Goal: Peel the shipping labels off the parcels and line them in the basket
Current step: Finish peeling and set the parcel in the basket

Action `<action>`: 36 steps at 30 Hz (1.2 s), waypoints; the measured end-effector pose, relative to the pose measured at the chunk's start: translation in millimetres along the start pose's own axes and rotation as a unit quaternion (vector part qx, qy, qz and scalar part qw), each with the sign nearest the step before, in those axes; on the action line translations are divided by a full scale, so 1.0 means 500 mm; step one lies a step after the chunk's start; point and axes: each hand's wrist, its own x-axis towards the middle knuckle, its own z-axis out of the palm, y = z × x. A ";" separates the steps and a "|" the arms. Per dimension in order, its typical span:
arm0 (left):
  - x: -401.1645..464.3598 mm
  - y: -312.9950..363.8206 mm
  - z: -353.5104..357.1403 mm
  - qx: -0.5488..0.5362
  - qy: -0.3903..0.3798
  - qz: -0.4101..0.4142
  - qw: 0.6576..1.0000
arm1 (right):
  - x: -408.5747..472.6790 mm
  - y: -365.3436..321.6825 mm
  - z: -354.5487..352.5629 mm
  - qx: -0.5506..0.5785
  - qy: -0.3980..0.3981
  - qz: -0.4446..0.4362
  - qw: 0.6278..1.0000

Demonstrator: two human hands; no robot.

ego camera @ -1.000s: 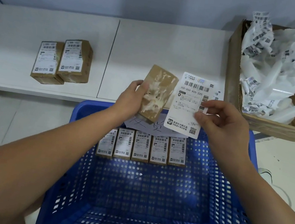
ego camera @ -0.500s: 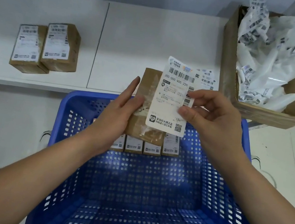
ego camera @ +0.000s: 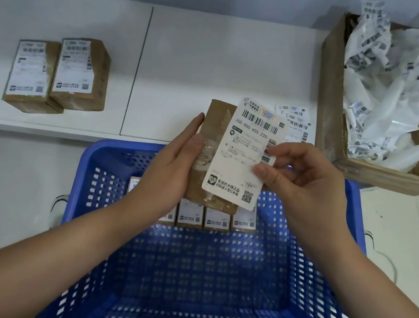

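Label [ego camera: 245, 153]: long axis 12-to-6, pinched in right hand [ego camera: 302, 180] grip.
Parcel [ego camera: 208, 158]: at label's 9 o'clock, held in left hand [ego camera: 173, 169].

Basket [ego camera: 80, 192] before table [ego camera: 219, 58]; two parcels [ego camera: 59, 72] left, carton [ego camera: 329, 101] seemingly right.

The only view is looking forward and down from the person's head, sitting close above both hands. It is facing the basket [ego camera: 355, 211] beneath them and the shelf [ego camera: 191, 58] beyond.
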 end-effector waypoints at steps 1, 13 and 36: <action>-0.005 0.001 -0.002 -0.003 0.009 0.003 1.000 | -0.001 0.002 -0.002 -0.009 0.004 0.001 1.000; -0.032 -0.001 0.012 -0.020 0.013 -0.004 1.000 | -0.004 0.020 -0.006 -0.047 -0.028 -0.004 0.999; -0.030 0.011 0.023 -0.039 0.001 0.017 0.999 | 0.010 0.035 -0.017 -0.070 -0.012 -0.024 0.997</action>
